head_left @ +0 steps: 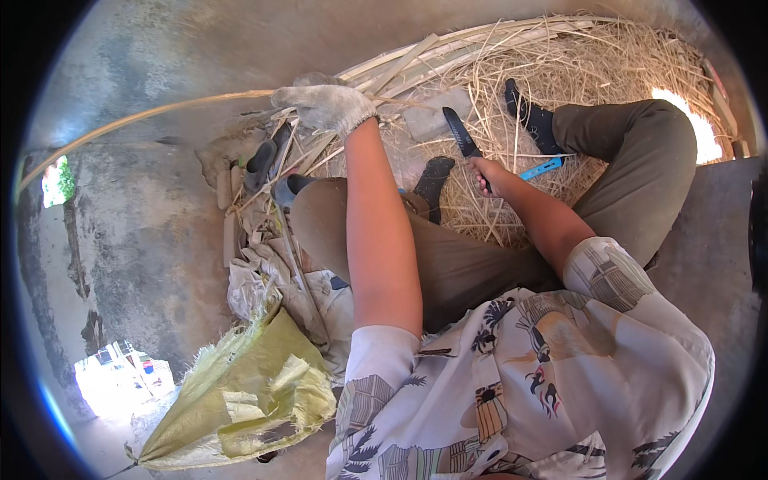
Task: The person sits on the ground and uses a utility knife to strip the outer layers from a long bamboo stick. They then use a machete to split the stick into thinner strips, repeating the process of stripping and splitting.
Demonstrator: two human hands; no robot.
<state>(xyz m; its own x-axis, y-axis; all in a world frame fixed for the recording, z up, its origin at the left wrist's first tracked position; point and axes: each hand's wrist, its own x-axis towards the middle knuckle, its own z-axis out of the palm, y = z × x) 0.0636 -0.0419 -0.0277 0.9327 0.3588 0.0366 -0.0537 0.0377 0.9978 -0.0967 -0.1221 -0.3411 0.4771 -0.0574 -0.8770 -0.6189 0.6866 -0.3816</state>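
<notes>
My left hand (320, 106), in a whitish work glove, is closed round a long bamboo strip (160, 112). The strip bows out to the far left, and a short end of it shows on the right of the glove. My bare right hand (494, 178) grips the handle of a black-bladed knife (460, 132), its blade slanting up and left, apart from the strip. Just right of that hand, a bright blue flat object (542, 168) lies by my foot; I cannot tell its kind.
Bamboo shavings (608, 64) and long split strips (472, 34) cover the floor ahead. A grey block (432, 118) lies between my hands. Dark shoes (260, 166) rest by the left wall. A torn yellow-green woven sack (256, 384) spreads at lower left. My seated legs bend on both sides.
</notes>
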